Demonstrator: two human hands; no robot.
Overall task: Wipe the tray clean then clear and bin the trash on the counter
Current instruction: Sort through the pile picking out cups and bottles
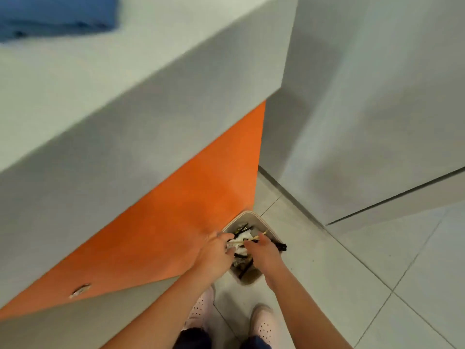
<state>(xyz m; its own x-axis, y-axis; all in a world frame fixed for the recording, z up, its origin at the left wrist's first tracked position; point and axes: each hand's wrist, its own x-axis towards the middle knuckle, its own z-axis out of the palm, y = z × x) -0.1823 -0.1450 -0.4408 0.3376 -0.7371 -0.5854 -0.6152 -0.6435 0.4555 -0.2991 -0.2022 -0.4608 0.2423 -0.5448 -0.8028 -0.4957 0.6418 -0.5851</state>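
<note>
**Both grips over the bin, trash inside**

A small pale bin [247, 214] stood on the tiled floor [377, 273] toward 6 o'clock of the view. Its far corner was just beside the foot of the orange panel [188, 210] under the grey table [125, 96]. The table's edge overhung the panel and closed the bin in at 9 o'clock. Open floor ran off toward 3 and 4 o'clock as far as the grey wall [377, 96].

There was one bin and two grips, the person's bare hands. Two pale perforated shoes were at 6 o'clock, the left shoe [201, 308] and the right shoe [264, 323]. One blue cloth [55, 16] lay on the table at 11 o'clock, cut off by the frame.

The trash [240, 251] lay inside the bin: crumpled white paper, black strips and pale wooden sticks, too tangled and blurred to count. One black piece hung over the bin's rim at its 3 o'clock.

The left grip [216, 250] was over the bin's 9 o'clock side, fingers curled down against the white paper. Whether it pinched the paper could not be told. The right grip [264, 253] was over the bin's 4 o'clock side, fingers loosely spread, with nothing in it. Both grips hid much of the bin's near half. A small round fitting [80, 289] on the panel at 8 o'clock was too blurred to name
</note>
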